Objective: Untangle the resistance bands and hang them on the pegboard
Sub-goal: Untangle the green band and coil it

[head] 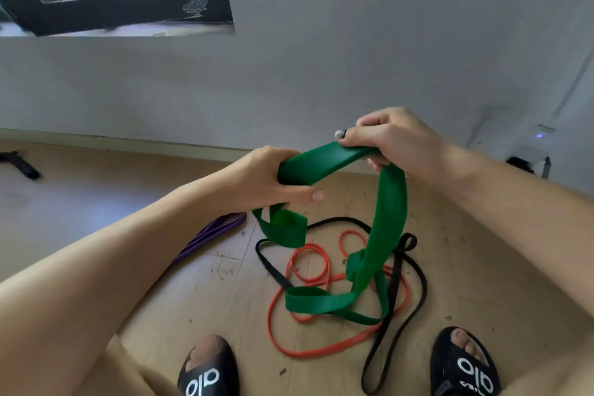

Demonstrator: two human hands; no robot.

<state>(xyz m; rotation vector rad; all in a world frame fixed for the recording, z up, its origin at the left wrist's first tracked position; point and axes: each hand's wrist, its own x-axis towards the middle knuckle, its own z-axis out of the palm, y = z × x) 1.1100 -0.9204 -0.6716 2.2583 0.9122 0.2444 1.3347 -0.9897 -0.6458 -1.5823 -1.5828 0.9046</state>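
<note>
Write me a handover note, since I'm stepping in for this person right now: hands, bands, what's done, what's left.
Left hand: grip closed round one end of the wide flat green rubber band.
Right hand: pinching the same band's top span.
The green band hangs down to the wooden floor, its lower part knotted and lying over the thin orange band and thin black band.
The purple band lies apart, on the left.
Done: green band partly lifted.
Left: untangle all the bands and hang them; no pegboard in view.
</note>
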